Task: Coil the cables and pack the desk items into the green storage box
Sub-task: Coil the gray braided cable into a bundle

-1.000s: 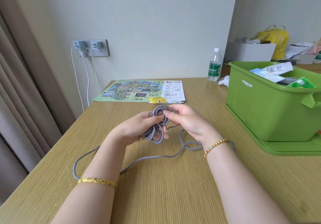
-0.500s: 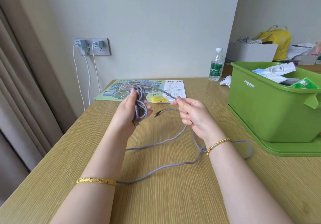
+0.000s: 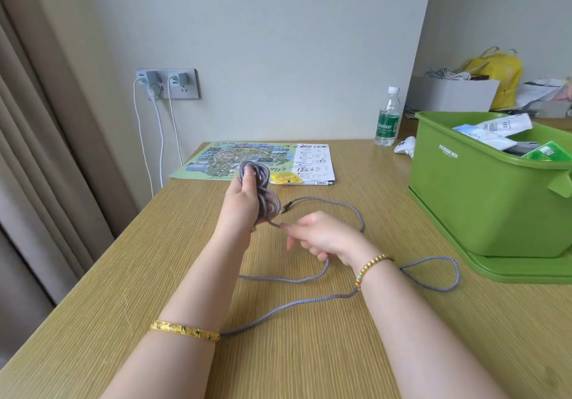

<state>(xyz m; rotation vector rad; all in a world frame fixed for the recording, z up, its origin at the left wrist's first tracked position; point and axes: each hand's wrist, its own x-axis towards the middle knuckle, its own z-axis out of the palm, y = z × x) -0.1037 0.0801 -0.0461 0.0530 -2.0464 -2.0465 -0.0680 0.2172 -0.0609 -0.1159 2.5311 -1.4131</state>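
Both hands work above the middle of the wooden desk (image 3: 309, 352); the left hand (image 3: 241, 206) grips a bundle of grey braided cable (image 3: 263, 194), fingers curled round the coils, which stand roughly upright with their long axis running away from the person; the right hand (image 3: 322, 237) pinches the strand just below the bundle, its other fingers loosely curled (the far fingertips are hidden behind the knuckles). One plug end (image 3: 286, 207) points toward the coils, too small to identify. Loose cable trails across the desk toward the near edge, passes under both forearms, and loops close to the green storage box (image 3: 479, 209) at the right edge; that box is cut off by the frame, with packets (image 3: 492, 132) showing above its rim. Toward the far edge lie a map sheet (image 3: 235, 158), a yellow packet (image 3: 286, 178) and a pen (image 3: 318, 182); a water bottle (image 3: 387, 117) stands at the far right. Bare desk stretches to the left edge and near the person.
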